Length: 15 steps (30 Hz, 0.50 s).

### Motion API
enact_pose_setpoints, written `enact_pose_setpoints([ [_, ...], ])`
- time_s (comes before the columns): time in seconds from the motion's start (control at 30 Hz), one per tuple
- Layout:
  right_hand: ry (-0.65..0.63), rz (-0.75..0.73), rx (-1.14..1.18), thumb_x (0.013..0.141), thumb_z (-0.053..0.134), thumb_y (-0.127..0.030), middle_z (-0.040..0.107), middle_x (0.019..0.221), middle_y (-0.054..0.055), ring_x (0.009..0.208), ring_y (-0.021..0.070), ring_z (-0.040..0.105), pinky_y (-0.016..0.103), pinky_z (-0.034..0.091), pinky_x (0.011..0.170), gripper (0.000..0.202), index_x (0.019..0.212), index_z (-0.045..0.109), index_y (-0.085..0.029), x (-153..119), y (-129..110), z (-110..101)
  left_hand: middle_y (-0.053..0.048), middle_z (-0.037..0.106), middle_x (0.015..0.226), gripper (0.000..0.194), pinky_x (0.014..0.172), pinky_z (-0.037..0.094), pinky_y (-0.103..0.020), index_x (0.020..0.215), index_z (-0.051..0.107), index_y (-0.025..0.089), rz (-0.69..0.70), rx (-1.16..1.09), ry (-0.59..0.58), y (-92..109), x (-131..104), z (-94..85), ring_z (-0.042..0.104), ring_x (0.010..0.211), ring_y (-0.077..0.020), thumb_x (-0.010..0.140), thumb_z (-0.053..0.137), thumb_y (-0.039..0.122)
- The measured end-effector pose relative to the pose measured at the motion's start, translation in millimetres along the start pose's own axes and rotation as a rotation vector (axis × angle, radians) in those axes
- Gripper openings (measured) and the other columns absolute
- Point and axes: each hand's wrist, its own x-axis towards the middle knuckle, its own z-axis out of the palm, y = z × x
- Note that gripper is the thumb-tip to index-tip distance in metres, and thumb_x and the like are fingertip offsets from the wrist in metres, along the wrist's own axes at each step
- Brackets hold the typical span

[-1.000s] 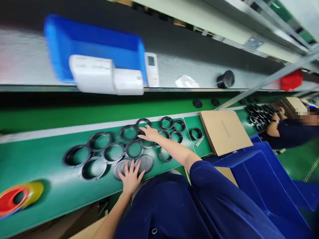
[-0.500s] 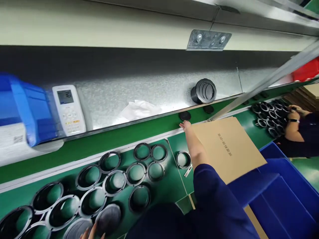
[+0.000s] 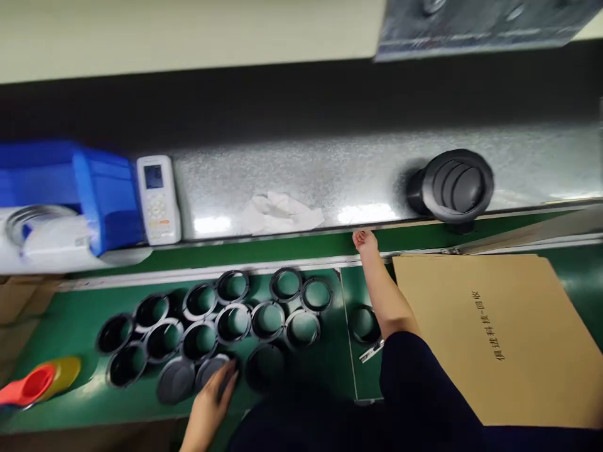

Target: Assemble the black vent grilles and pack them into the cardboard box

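Note:
My left hand (image 3: 211, 397) is at the near edge of the bench, thumb and fingers curved around the right side of a round black vent (image 3: 208, 371). Another dark round vent piece (image 3: 176, 380) lies just left of it. Several black open rings (image 3: 233, 322) stand in rows beyond. My right hand (image 3: 365, 240) reaches to the green strip under the shelf's front edge, fingers curled in; whatever they hold is hidden. Beneath that forearm stand a single black ring (image 3: 364, 324) and a small silvery tool (image 3: 371, 351).
On the metal shelf (image 3: 348, 169) sit a blue bin (image 3: 108, 198), a white remote (image 3: 159, 199), a crumpled white cloth (image 3: 281, 213) and a louvred black vent (image 3: 456, 185). Flat cardboard (image 3: 518, 339) lies at right. A red and yellow object (image 3: 42, 382) is at the left.
My view has swung left and closer to the shelf. More of my left hand shows, now at the right-hand vent. The black disc near my right fingertips is out of sight.

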Motion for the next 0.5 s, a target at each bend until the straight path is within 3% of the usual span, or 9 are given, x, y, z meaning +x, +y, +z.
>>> enact_pose_setpoints([
  [0.03,-0.071,0.056,-0.021,0.103,0.056,-0.022,0.067,0.073,0.002,0.06,0.0082,0.064,0.018,0.057,0.059,0.019,0.086,0.061,-0.014,-20.4,22.3,2.9,-0.007,0.079,0.112,0.048,0.104,0.056,-0.048,0.106,0.077,0.029,-0.025,-0.118,-0.068,22.6,7.6,-2.5,0.073,0.109,-0.0338,0.079,0.055,0.063],
  [0.13,-0.39,0.255,-0.117,0.095,0.069,-0.023,0.07,0.067,0.004,0.057,0.0114,0.066,0.02,0.058,0.055,0.019,0.078,0.061,-0.015,-103.7,105.8,1.0,-0.015,0.071,0.131,0.062,0.113,0.047,-0.052,0.121,0.071,0.021,-0.099,-0.51,-0.105,83.7,29.9,-12.3,0.065,0.124,-0.0331,0.075,0.07,0.062],
  [0.23,-0.771,0.479,-0.202,0.087,0.079,-0.029,0.072,0.067,0.004,0.056,0.0124,0.068,0.02,0.058,0.053,0.022,0.079,0.063,-0.017,-200.8,182.7,-15.7,-0.013,0.04,0.163,0.093,0.115,0.044,-0.05,0.152,0.045,0.031,-0.02,-1.101,-0.117,112.0,44.9,-24.1,0.045,0.146,-0.0326,0.068,0.084,0.045],
  [0.3,-0.92,0.618,-0.248,0.085,0.081,-0.034,0.075,0.072,0.004,0.055,0.0112,0.068,0.019,0.058,0.052,0.023,0.083,0.065,-0.017,-257.5,217.1,-27.2,-0.011,0.042,0.163,0.097,0.114,0.045,-0.049,0.154,0.041,0.033,0.007,-1.395,-0.121,110.9,44.9,-33.2,0.046,0.145,-0.0327,0.068,0.084,0.04],
  [0.37,-1.037,0.717,-0.314,0.086,0.08,-0.04,0.077,0.079,0.005,0.057,0.0102,0.067,0.018,0.057,0.052,0.027,0.091,0.067,-0.017,-301.0,235.7,-34.9,-0.013,0.056,0.151,0.086,0.112,0.047,-0.05,0.151,0.046,0.026,-0.055,-1.603,-0.131,100.2,36.3,-43.2,0.053,0.139,-0.0335,0.074,0.078,0.043],
  [0.43,-1.22,0.774,-0.471,0.088,0.075,-0.052,0.078,0.085,0.007,0.058,0.0111,0.067,0.02,0.056,0.051,0.037,0.096,0.068,-0.016,-330.4,239.9,-38.4,-0.015,0.065,0.139,0.074,0.11,0.049,-0.05,0.147,0.052,0.018,-0.139,-1.763,-0.103,85.7,23.1,-53.7,0.058,0.133,-0.034,0.083,0.068,0.052],
  [0.5,-1.455,0.697,-0.712,0.09,0.066,-0.064,0.076,0.084,0.009,0.058,0.0132,0.066,0.023,0.054,0.048,0.049,0.097,0.07,-0.015,-348.4,234.1,-37.2,-0.016,0.069,0.133,0.07,0.11,0.048,-0.05,0.144,0.054,0.015,-0.167,-1.89,-0.054,71.1,9.4,-64.2,0.061,0.13,-0.0328,0.091,0.053,0.061],
])
